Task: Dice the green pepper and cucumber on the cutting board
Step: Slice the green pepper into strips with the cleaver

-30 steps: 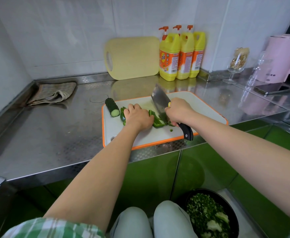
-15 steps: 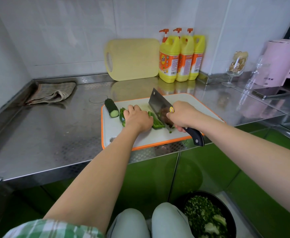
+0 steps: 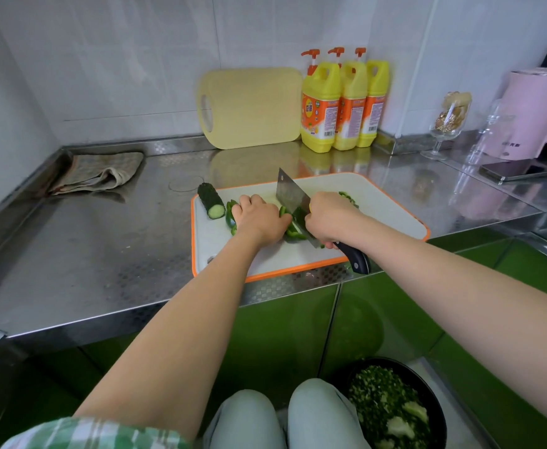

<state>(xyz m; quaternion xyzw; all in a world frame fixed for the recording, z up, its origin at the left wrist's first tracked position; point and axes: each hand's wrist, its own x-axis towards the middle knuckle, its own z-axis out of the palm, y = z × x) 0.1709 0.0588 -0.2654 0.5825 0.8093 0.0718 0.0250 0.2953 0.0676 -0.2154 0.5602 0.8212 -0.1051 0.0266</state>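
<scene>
Far left, on the steel counter: crumpled cloth against the back rim. Cucumber, a cut stub, lies at the far left corner of the cutting board, cut face toward the viewer, touched by nothing. Green pepper lies just right of it, mid-board, in strips. Left hand sits on top of the pepper, fingers curled down over it, knuckles up; strips show on both sides of the hand. Cleaver is just right of the left hand, edge down in the pepper. Right hand is wrapped round the cleaver's handle, whose black butt overhangs the board's near edge. Below right, by the knees, sits a dark bowl of chopped greens.
</scene>
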